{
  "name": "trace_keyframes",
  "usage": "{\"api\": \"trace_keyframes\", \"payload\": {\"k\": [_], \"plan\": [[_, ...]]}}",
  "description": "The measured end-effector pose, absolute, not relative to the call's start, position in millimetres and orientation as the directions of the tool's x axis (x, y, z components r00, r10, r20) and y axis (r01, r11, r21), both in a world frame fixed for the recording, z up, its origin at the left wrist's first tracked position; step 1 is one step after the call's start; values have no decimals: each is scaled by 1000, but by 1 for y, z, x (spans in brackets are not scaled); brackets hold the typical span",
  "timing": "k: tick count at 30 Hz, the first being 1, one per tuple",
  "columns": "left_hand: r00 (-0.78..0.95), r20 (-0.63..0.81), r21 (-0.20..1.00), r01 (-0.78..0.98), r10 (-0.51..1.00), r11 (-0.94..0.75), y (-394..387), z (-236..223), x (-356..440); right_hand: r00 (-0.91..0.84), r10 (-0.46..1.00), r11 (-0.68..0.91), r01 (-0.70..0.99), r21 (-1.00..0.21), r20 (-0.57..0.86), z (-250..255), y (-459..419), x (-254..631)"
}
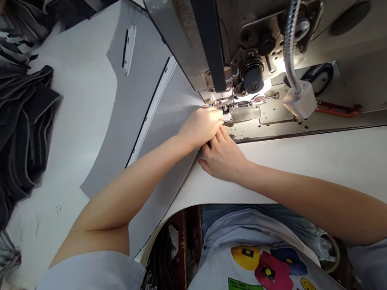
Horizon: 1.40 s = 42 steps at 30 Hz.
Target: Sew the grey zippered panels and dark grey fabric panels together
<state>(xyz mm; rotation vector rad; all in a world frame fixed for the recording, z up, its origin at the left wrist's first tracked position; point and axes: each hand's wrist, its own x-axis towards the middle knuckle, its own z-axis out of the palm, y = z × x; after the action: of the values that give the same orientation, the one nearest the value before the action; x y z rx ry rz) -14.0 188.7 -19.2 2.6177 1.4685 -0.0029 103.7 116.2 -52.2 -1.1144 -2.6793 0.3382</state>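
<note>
Left hand: the left hand (202, 126) is on the large grey fabric panel (160, 97) at the centre of the frame, fingers close together beside the metal presser foot (226, 113); whether it pinches the cloth cannot be told.
Right hand: the right hand (223, 158) is just below and touching the left hand, fingers bent at the panel's edge; its grip cannot be told either.
Fabric panel: it lies flat on the white table (81, 116), running from the upper middle to the lower left of the frame, with a short and a long white strip (152, 107), both edged in black, on its surface.
Sewing machine: the grey metal sewing machine (354, 57) fills the upper right, its needle area lit.
Lamp: a white lamp head (300, 101) hangs on a silvery flexible neck.
Tool: an orange-red tool (338, 108) lies right of the lamp head.
Dark pieces: layered black fabric pieces (10, 133) lie at left.
</note>
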Motion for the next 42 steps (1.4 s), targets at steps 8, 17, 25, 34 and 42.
{"api": "trace_keyframes", "payload": {"k": [8,17,25,34,42], "plan": [[550,-80,104,834,832,-541,194,-22,-14,-695,714,680,659,-321,85,-52,120,101],[568,-48,-39,821,821,-570,214,-30,-20,-646,744,656,655,-376,172,-57,137,105],[583,3,4,813,813,-583,212,-34,-21,-645,745,658,665,-354,173,-59,135,104],[550,95,158,815,830,-558,203,-46,-25,-732,630,776,585,-235,259,-56,104,117],[404,224,138,888,887,-439,198,-64,-29,-788,510,846,387,-367,344,-63,107,129]]}}
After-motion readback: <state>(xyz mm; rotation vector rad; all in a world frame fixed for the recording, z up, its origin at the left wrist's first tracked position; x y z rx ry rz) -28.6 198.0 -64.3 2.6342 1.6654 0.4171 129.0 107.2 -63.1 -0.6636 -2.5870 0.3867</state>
